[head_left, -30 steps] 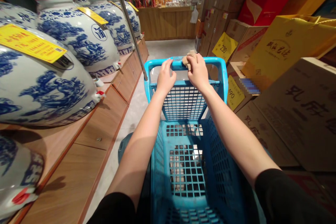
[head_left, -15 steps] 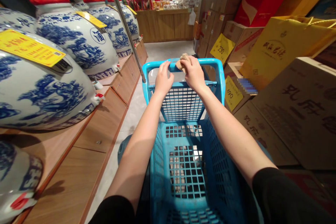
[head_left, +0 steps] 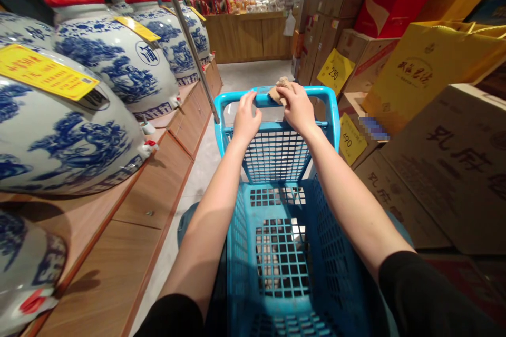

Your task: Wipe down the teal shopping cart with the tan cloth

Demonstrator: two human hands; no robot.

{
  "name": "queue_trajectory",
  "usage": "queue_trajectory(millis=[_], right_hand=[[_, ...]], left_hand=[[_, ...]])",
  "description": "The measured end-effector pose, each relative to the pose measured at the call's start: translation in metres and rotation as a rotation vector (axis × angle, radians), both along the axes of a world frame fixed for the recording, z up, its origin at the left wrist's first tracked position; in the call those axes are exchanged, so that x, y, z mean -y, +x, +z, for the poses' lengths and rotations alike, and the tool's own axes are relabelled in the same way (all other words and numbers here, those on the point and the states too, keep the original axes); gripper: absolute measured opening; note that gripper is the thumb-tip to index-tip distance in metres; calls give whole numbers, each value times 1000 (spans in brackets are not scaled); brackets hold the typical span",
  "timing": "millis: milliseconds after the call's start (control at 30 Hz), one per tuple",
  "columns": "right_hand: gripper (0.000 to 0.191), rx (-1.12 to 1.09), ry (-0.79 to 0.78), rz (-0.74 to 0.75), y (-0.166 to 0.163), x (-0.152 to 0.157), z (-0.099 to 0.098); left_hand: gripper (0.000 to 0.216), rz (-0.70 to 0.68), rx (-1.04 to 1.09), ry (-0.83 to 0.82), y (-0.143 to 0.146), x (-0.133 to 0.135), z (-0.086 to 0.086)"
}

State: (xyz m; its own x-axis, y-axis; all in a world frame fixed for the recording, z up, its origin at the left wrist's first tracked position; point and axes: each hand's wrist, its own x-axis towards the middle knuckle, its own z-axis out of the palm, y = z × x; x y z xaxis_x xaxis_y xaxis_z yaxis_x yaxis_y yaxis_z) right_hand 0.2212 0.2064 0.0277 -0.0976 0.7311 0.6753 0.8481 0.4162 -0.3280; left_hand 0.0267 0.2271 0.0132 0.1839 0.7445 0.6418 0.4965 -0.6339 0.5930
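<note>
A blue plastic shopping basket cart (head_left: pixel 272 205) with mesh walls stands right in front of me, its handle bar at the far end. On the left part of that bar lies my left hand (head_left: pixel 247 118), fingers curled over and gripping it. My right hand (head_left: pixel 299 108) is closed on a crumpled tan cloth (head_left: pixel 280 90) and presses it against the top of the bar, right of the middle. Part of the cloth is hidden beneath the fingers.
Blue-and-white porcelain jars (head_left: pixel 114 58) with red cloth tops line a wooden cabinet (head_left: pixel 138 210) on the left. A metal pole (head_left: pixel 193 47) rises at the cart's left corner. Cardboard boxes (head_left: pixel 446 168) and a yellow bag (head_left: pixel 427 68) crowd the right. A counter (head_left: pixel 245 39) with packaged goods stands ahead.
My right hand has slid a little to the right along the handle bar with the cloth. My left hand has stayed in place on the bar.
</note>
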Motion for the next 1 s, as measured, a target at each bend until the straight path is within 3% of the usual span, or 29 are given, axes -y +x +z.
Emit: queue_trajectory(millis=[133, 333, 500, 733, 867, 1000], right_hand=[[56, -38, 0, -89, 3, -1, -3], [55, 68, 17, 36, -2, -2, -1], [64, -32, 18, -99, 6, -3, -4], [59, 36, 22, 35, -6, -1, -2], [64, -30, 1, -44, 4, -2, -3], [60, 16, 14, -50, -7, 0, -5]], left_hand=[[59, 1, -11, 10, 0, -1, 0], [59, -7, -1, 29, -1, -3, -2], [60, -13, -11, 3, 0, -2, -2], [59, -8, -7, 1, 0, -3, -2], [59, -9, -9, 21, 0, -4, -3], [59, -11, -3, 21, 0, -4, -3]])
